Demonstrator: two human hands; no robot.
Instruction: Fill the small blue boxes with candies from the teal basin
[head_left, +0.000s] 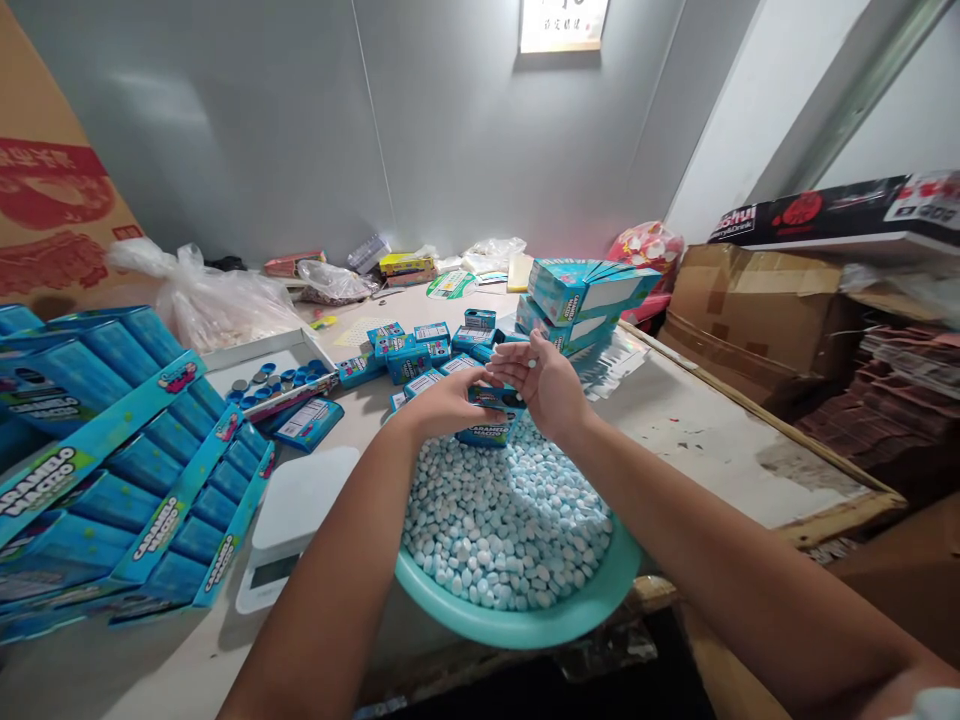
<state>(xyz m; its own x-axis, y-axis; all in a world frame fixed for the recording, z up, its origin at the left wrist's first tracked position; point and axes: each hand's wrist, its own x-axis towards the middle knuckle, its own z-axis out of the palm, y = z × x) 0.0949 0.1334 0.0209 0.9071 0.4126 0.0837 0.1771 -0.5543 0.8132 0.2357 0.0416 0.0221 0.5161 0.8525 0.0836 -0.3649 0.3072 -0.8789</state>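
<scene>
The left hand (450,405) is curling its fingers around the top of a small blue candy box (489,420), which is standing just behind the rim of a teal plastic basin (517,610), while the right hand (541,385) is hanging open beside it, palm up and fingers spread, holding nothing that can be made out. The basin is brimming with pale blue-and-white mints (502,520). Left of the basin, blue display cartons (97,470) are lying open, their printed strips seeming to read "CARAMELO MACIZO", though the small lettering is warped and hard to be sure of. A white digital scale (292,510) is sitting between those cartons and the basin. Beyond the basin, loose blue boxes (409,360) are scattered across a scuffed white tabletop (720,440), a white tray (262,375) is holding round metal and blue lids, and larger blue cartons (577,290) are stacked up. To the right of the basin, a brown cardboard box (750,310) is sitting under a black printed box (825,215) with red-and-white graphics, and plastic bags (217,305) are slumping against a grey wall (225,130) farther back
</scene>
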